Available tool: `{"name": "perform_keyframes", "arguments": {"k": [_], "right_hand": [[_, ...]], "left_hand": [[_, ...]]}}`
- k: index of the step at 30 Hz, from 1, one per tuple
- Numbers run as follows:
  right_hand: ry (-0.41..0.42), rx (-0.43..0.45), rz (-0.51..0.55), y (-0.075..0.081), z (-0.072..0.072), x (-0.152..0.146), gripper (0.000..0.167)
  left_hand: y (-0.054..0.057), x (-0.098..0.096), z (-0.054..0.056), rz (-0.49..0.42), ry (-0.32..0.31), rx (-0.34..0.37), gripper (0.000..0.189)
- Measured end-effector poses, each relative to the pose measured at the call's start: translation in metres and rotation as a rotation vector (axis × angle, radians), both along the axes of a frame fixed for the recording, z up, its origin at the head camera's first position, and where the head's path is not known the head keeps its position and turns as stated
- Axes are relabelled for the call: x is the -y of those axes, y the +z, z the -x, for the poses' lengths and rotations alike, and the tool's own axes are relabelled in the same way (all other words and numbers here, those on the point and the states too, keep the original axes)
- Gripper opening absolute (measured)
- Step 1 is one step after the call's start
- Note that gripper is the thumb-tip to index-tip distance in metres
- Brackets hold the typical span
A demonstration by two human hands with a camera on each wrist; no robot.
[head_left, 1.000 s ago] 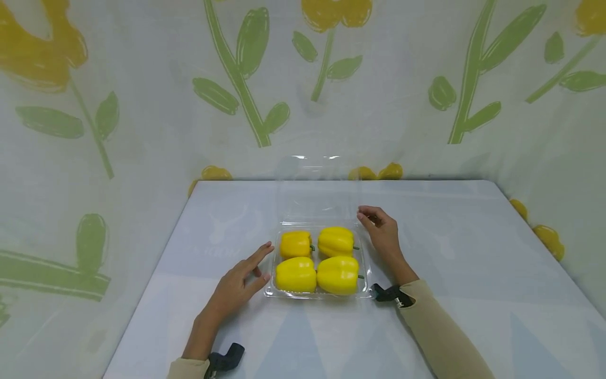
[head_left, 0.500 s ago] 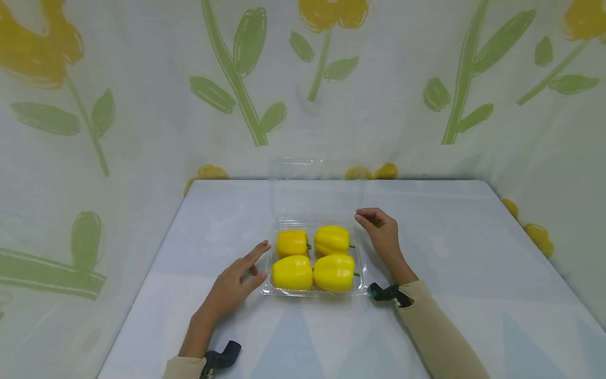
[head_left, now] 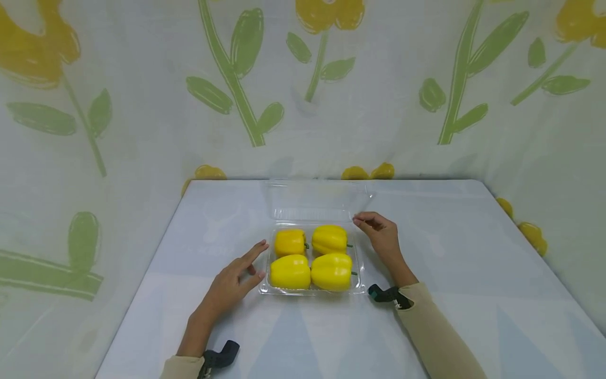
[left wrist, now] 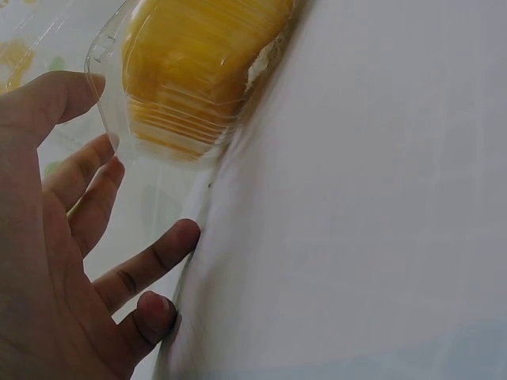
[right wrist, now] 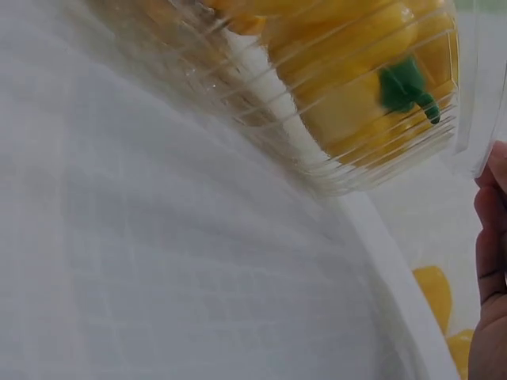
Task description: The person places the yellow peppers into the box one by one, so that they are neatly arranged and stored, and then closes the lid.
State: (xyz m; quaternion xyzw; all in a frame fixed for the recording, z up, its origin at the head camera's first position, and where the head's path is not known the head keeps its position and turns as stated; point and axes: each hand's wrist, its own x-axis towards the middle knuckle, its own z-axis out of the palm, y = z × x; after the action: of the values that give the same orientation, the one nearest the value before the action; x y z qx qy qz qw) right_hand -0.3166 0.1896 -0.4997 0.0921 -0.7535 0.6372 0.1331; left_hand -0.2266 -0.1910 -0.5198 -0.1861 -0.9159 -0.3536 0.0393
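Observation:
A clear plastic clamshell container [head_left: 361,288] lies on the table with several yellow bell peppers [head_left: 331,271] in its base. Its transparent lid [head_left: 317,200] leans back, away from me. At the container's left side, my left hand [head_left: 229,284] has its fingers spread, and the left wrist view shows fingertips [left wrist: 95,85] touching the rim. My right hand [head_left: 381,237] pinches the plastic edge near the back right corner with thumb and forefinger. The right wrist view has those fingers [right wrist: 491,214] at the frame's edge, beside a pepper's green stem [right wrist: 404,87].
The pale table [head_left: 426,316] extends on both sides of the container. Behind it and to the sides hangs a white cloth [head_left: 369,121] printed with yellow flowers and green leaves. Black wrist mounts [head_left: 221,355] sit on both forearms.
The lid has tipped further back and lower, from nearly upright. My right hand has come down slightly with the edge. The left hand stays beside the container.

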Motion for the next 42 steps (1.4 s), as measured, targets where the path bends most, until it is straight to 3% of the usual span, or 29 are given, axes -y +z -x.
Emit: {"name": "perform_keyframes", "arguments": {"k": [3,11,19,26,30,34,42], "right_hand": [[0.030,-0.020,0.016,0.006,-0.006,0.000,0.016],[0.052,-0.052,-0.034,0.003,-0.008,-0.004,0.015],[0.040,0.004,-0.125,0.008,-0.014,-0.005,0.018],[0.119,-0.004,-0.083,0.003,-0.012,-0.013,0.016],[0.101,0.004,-0.116,0.012,-0.019,-0.010,0.016],[0.097,-0.015,-0.145,0.012,-0.019,-0.011,0.015],[0.170,-0.122,-0.143,0.005,-0.016,-0.018,0.018]], "left_hand": [[-0.001,0.000,0.000,-0.007,-0.004,0.000,0.060],[-0.003,0.000,-0.001,-0.013,-0.012,-0.004,0.061],[-0.004,0.001,0.000,-0.014,-0.006,0.003,0.061],[-0.004,-0.001,-0.004,-0.008,0.058,0.062,0.061],[-0.001,0.000,-0.005,0.000,0.074,0.077,0.065],[-0.001,0.000,-0.005,0.009,0.072,0.071,0.067],[-0.001,-0.001,-0.003,0.002,0.029,0.019,0.065]]}}
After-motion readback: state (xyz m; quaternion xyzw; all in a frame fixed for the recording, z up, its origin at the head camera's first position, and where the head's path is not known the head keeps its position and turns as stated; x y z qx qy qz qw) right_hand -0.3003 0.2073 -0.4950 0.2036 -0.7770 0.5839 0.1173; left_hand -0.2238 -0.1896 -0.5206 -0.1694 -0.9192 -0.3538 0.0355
